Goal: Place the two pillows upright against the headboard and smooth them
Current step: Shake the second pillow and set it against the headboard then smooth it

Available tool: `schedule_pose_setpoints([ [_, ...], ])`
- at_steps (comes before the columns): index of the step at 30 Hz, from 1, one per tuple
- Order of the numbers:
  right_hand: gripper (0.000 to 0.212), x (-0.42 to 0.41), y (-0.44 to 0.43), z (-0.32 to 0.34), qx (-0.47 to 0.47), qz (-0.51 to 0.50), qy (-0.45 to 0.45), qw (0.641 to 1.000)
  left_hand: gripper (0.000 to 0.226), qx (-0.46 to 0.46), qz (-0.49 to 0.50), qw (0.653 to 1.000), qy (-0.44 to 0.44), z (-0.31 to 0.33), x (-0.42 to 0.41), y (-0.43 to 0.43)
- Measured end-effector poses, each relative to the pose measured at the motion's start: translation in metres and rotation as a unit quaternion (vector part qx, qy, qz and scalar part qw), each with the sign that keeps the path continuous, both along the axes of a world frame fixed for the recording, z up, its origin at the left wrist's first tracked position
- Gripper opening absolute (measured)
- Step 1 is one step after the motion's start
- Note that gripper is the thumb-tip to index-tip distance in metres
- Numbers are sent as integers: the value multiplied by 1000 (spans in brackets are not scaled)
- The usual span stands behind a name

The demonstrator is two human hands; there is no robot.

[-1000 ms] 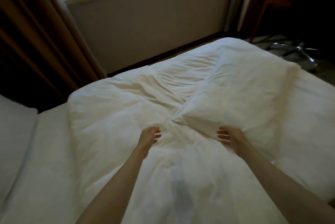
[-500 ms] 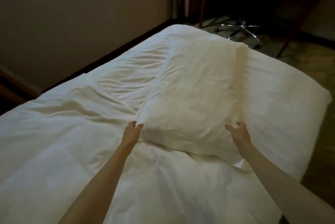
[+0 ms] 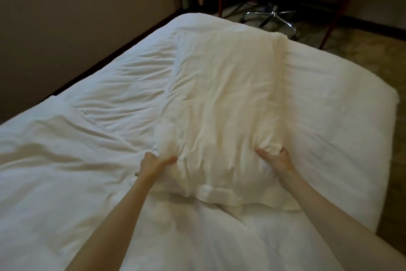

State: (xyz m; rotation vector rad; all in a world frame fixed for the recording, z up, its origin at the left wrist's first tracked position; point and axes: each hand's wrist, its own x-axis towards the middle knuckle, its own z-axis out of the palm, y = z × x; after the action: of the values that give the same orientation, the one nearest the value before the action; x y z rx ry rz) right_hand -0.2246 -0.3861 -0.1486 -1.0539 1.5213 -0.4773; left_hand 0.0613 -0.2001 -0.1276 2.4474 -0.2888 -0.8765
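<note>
One pillow (image 3: 222,104) in view, cream-white, lying flat and lengthwise on the white duvet (image 3: 72,161), nearer the right side of the bed. No second pillow visible. Near end of the pillow bunched and slightly creased.

Two bare hands on the pillow's near end:
- Left hand (image 3: 153,164): clamped onto the near-left corner, fabric gathered between thumb and fingers (image 3: 170,159).
- Right hand (image 3: 276,161): pressed into the near-right part, fingers curled around a fold of the pillow, thumb on top.

Both forearms extended from the lower frame edge, well apart.

Duvet: one, wrinkled left of the pillow, smoother on the right.

Beyond the far end of the bed: one chrome chair base (image 3: 271,16) on the carpet (image 3: 351,51), two reddish wooden legs beside it. Plain wall (image 3: 77,7) along the left side of the bed.
</note>
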Motion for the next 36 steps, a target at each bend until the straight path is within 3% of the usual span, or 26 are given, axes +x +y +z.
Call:
schedule_pose_setpoints([
  [4, 69, 8, -5, 18, 37, 10, -52, 998, 58, -97, -38, 995, -8, 45, -19, -28],
  [10, 52, 36, 8, 84, 42, -67, -187, 979, 51, -178, -72, 970, -148, 130, -48, -56],
  [17, 48, 50, 46, 178, 45, -35, -326, 944, 48, -307, -75, 909, -271, 237, -50, -25],
  [24, 57, 69, 116, 283, -25, 76, -378, 922, 39, -389, -6, 849, -358, 328, -56, 63],
  [29, 68, 93, 184, 343, -76, 148, -363, 917, 43, -382, 43, 812, -440, 382, -55, 148],
  [36, 65, 132, 305, 397, -144, 296, -384, 863, 39, -397, 135, 775, -473, 428, -61, 306],
])
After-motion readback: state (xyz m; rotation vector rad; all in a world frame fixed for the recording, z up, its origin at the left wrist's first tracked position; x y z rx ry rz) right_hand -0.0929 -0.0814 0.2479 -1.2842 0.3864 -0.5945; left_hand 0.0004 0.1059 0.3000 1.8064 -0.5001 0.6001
